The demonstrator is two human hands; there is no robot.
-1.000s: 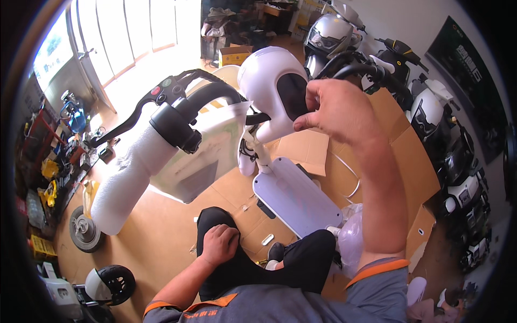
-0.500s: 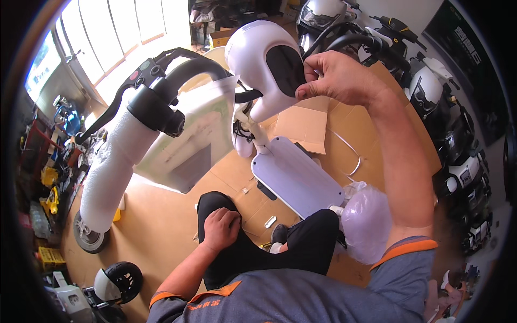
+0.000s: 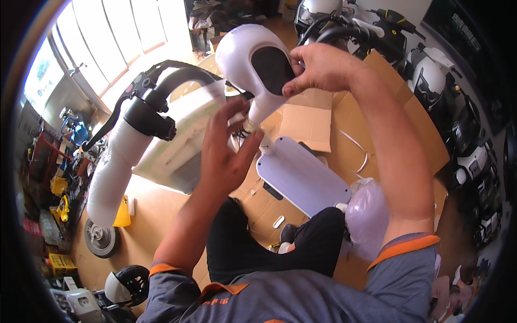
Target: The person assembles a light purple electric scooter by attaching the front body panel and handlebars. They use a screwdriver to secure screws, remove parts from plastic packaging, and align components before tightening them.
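Observation:
A rounded white casing [image 3: 237, 54] with a glossy black oval panel [image 3: 273, 70] tops a white scooter-like frame. My right hand [image 3: 323, 70] is closed at the casing's right side, thumb and fingers against the panel's edge. My left hand [image 3: 223, 153] is raised in front of the narrow neck below the casing, its fingers apart; whether they touch the neck I cannot tell. Wires [image 3: 238, 138] show partly behind those fingers. Lower down lies the frame's pale flat deck [image 3: 304, 175].
A handlebar grip in white foam wrap [image 3: 118, 175] and a black brake lever [image 3: 107, 126] stand at the left. Cardboard [image 3: 396, 118] covers the floor under the deck. A wheel [image 3: 101, 238] lies at the lower left; parked scooters [image 3: 425, 75] line the right side.
My left hand has risen from my knee to the neck under the casing, its fingers spreading. My right hand stays at the casing. The view has shifted slightly.

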